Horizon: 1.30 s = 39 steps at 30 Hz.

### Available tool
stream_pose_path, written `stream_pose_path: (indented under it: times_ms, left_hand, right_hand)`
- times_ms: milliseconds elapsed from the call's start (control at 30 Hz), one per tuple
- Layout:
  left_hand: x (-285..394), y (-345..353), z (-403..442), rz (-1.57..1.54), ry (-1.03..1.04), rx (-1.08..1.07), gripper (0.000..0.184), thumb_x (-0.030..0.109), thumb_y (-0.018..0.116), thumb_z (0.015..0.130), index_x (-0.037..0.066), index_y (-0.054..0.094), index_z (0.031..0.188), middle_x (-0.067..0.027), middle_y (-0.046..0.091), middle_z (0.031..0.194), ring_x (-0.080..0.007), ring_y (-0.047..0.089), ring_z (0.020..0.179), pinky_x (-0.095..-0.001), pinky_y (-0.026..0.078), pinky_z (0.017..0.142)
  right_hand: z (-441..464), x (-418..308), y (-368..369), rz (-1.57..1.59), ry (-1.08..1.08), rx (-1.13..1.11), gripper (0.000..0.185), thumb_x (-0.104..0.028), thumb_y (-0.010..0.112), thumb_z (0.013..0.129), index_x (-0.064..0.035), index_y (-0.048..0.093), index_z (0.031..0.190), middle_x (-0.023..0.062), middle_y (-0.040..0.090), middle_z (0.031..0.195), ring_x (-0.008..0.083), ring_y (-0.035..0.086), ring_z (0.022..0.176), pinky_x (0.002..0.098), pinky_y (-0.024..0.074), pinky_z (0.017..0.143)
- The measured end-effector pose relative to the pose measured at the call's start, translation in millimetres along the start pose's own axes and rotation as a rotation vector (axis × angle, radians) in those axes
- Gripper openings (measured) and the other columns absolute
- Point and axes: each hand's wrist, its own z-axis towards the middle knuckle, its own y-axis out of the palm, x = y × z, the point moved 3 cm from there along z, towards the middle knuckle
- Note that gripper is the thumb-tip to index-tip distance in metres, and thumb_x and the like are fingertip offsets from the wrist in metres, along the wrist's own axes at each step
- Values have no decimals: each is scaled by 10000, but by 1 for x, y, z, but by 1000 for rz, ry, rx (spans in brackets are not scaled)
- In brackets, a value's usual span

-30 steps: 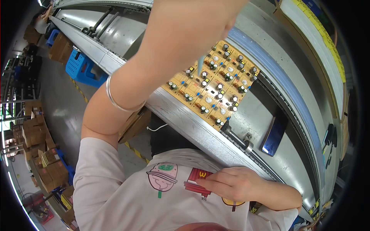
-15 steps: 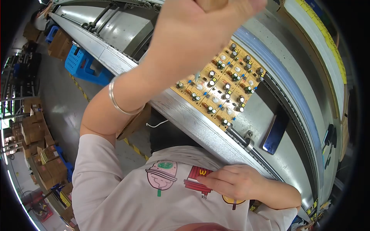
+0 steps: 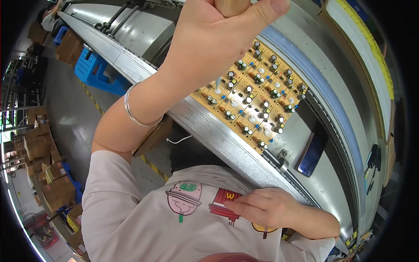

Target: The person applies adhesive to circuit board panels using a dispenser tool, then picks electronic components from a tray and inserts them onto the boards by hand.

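My left hand (image 3: 218, 41), with a silver bangle on its wrist, is closed round what looks like a tan glue bottle (image 3: 232, 6), mostly hidden by the palm. A thin pale nozzle (image 3: 218, 82) shows below the hand, its end close to a white blob on the circuit board panel (image 3: 239, 101). This yellow-brown panel carries several rows of capacitors, coils and white blobs. It lies across the conveyor's rails. My right hand (image 3: 266, 206) rests against the front of my shirt, fingers extended and holding nothing.
The conveyor's metal rail (image 3: 209, 124) runs between my body and the panel. A phone (image 3: 312, 153) lies beyond the panel's right side, near a metal shaft (image 3: 283, 166). Dark-handled tools (image 3: 372, 159) sit far right. A blue stool (image 3: 91, 70) and cardboard boxes (image 3: 41, 144) stand left.
The panel has shifted a little along the conveyor, toward the lower right. My left hand and the nozzle have moved slightly left. The right hand stays about where it was.
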Motion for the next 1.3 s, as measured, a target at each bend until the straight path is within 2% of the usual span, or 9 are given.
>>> stream_pose_path:
  times_ms: [133,333,500,567,600,767,867,1133,1300]
  left_hand:
    - [13,0,9,5,17,-48,297,289,731,995,40,606,1097,65,490,592,-36,420,433,-223,329,398]
    - [27,10,65,-47,253,-94,253,273,708,1013,48,615,1080,72,467,593,-38,411,437,-226,323,404]
    - [-23,41,63,-57,221,-65,260,289,712,1010,58,618,1086,67,474,602,-38,416,442,-226,321,405]
    - [-28,39,61,-72,214,-64,259,297,713,1009,66,619,1080,64,477,607,-37,418,445,-225,323,407]
    - [-29,38,61,-79,216,-59,258,300,713,1009,70,619,1077,63,478,610,-37,419,447,-225,324,408]
    - [-5,44,56,-37,175,-54,255,302,713,1008,75,614,1067,59,473,603,-42,413,438,-230,320,406]
    - [10,33,64,-57,260,-149,254,300,712,1009,74,610,1060,58,461,593,-50,406,427,-238,310,399]
    - [-22,19,68,-41,241,-83,265,310,701,1015,67,605,1059,58,446,583,-57,401,420,-240,294,393]
    - [-14,26,63,-28,206,-34,267,310,698,1017,64,615,1079,59,452,588,-54,401,421,-237,294,394]
  right_hand:
    - [4,-2,-1,-16,7,-7,460,-95,671,794,-60,716,1250,23,667,975,150,676,809,263,574,643]
    - [16,-5,1,-18,-6,-40,504,-101,642,816,-58,669,1317,31,646,1005,157,670,850,264,575,664]
    - [-16,2,8,-25,-22,-17,538,-88,626,817,-58,641,1354,33,646,1027,163,669,874,274,582,691]
    - [-14,2,8,-17,-9,7,472,-78,674,788,-62,706,1259,26,678,998,156,672,823,268,574,657]
    - [-13,2,7,-16,-7,15,440,-73,697,774,-64,739,1212,22,694,984,152,673,798,264,570,640]
    - [-12,0,5,-41,-19,8,440,-72,688,780,-66,735,1218,28,697,996,157,673,797,269,572,647]
    - [-13,1,6,1,-6,5,456,-69,684,778,-69,729,1233,31,698,1002,158,674,799,270,573,649]
    - [-14,2,8,-14,-16,10,465,-70,684,776,-72,726,1239,28,694,995,158,675,796,270,575,643]
    - [-13,2,7,-30,-26,16,466,-68,686,774,-70,727,1238,28,688,981,159,674,788,274,577,640]
